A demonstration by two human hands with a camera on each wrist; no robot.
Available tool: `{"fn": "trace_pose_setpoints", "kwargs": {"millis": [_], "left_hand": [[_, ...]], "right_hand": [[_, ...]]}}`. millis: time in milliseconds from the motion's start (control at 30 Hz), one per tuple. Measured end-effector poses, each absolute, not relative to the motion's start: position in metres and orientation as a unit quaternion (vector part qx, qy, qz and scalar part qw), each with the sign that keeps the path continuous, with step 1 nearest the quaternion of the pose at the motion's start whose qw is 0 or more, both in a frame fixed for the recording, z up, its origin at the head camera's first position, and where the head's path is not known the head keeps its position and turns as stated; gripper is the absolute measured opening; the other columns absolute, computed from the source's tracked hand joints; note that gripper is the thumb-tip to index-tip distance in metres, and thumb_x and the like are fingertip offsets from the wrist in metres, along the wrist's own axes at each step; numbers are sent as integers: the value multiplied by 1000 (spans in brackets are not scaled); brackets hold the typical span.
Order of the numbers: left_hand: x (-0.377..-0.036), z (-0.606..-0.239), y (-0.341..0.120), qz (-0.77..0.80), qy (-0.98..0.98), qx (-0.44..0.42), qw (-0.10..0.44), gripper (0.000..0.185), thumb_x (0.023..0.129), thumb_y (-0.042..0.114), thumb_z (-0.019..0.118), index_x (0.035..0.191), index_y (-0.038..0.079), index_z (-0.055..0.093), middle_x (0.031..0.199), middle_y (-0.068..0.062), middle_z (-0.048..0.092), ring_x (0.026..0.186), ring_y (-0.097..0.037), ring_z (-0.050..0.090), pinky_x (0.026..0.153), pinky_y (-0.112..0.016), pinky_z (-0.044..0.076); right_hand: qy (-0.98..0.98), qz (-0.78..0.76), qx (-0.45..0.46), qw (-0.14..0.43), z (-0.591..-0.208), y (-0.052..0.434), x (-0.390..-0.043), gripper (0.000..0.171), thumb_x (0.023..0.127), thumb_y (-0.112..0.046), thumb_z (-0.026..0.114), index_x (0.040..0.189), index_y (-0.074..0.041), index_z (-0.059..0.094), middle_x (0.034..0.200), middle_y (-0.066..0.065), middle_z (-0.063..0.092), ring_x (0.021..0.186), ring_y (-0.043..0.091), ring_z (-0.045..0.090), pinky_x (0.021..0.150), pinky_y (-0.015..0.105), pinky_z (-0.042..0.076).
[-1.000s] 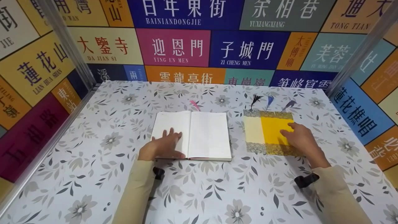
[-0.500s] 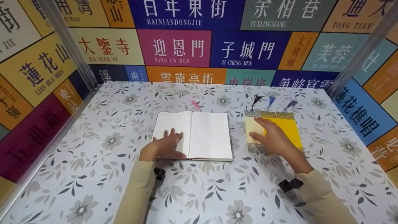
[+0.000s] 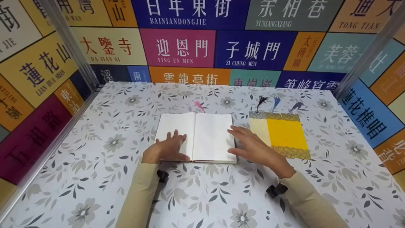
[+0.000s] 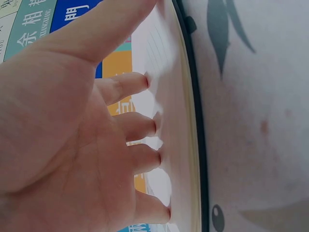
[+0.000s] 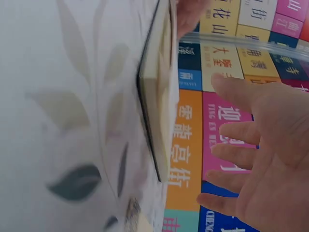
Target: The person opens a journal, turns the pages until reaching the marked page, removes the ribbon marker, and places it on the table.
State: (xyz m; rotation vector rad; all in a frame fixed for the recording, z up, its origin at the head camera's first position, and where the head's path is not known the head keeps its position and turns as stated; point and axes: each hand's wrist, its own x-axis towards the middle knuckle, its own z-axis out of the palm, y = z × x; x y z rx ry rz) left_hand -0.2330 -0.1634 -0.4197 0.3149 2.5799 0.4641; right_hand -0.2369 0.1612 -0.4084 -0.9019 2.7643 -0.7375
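An open book (image 3: pixel 212 136) with blank-looking pages lies flat, a pink tassel (image 3: pixel 199 107) sticking out past its top edge. My left hand (image 3: pixel 169 147) rests on the left page with fingers spread; in the left wrist view its fingertips (image 4: pixel 153 124) press the paper. Over the book's right edge hovers my right hand (image 3: pixel 254 145), fingers extended and holding nothing. The right wrist view shows that hand (image 5: pixel 270 150) raised above the book's corner (image 5: pixel 157 96). Right of the book lie tasselled bookmarks, cream (image 3: pixel 258 126) and yellow (image 3: pixel 286 133), with lace bands. My right hand hides part of the cream one.
A table (image 3: pixel 202 196) with a grey leaf-and-flower cover carries everything. Black, blue and purple tassels (image 3: pixel 295 107) point toward the back from the bookmarks. Colourful panels (image 3: pixel 177 47) with Chinese lettering stand behind and on both sides.
My right hand has moved left from over the yellow bookmarks, across the cream one, to the book's right edge. My left hand has stayed on the left page.
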Motion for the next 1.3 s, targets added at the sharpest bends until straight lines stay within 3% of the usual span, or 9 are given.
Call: {"fn": "trace_pose_setpoints", "kwargs": {"millis": [133, 400, 600, 933, 1300], "left_hand": [[-234, -420, -163, 174, 946, 113, 249, 98, 89, 50, 70, 162, 15, 15, 167, -25, -4, 154, -48, -4, 112, -81, 5], [-234, -421, -163, 171, 946, 111, 251, 98, 89, 50, 70, 162, 15, 15, 167, -25, -4, 154, -49, -3, 112, -81, 6], [-234, -422, -163, 170, 949, 109, 244, 97, 89, 50, 70, 162, 16, 16, 168, -23, -2, 154, -47, -2, 114, -80, 8], [-234, -421, -163, 165, 950, 107, 242, 97, 90, 50, 70, 162, 15, 17, 168, -24, -1, 154, -47, -1, 113, -80, 10], [-235, -421, -162, 162, 951, 111, 240, 97, 89, 51, 70, 162, 14, 18, 167, -25, 1, 154, -49, 1, 112, -80, 11]], "right_hand": [[913, -240, -316, 94, -410, 150, -238, 72, 94, -36, 69, 154, -8, 40, 165, 15, 28, 152, 39, 25, 120, 63, 26], [903, -228, -330, 154, -410, 133, -239, 81, 88, -41, 75, 155, -13, 39, 168, 9, 21, 156, 38, 15, 123, 62, 19], [898, -212, -335, 188, -413, 122, -239, 84, 84, -39, 79, 154, -12, 41, 168, 11, 22, 156, 38, 14, 124, 62, 17], [903, -182, -349, 172, -415, 119, -241, 68, 85, -31, 80, 143, -6, 55, 160, 15, 39, 150, 38, 32, 122, 56, 27], [881, -212, -372, 201, -414, 128, -245, 55, 94, -27, 70, 141, -4, 56, 159, 19, 38, 150, 42, 29, 122, 57, 25]]}}
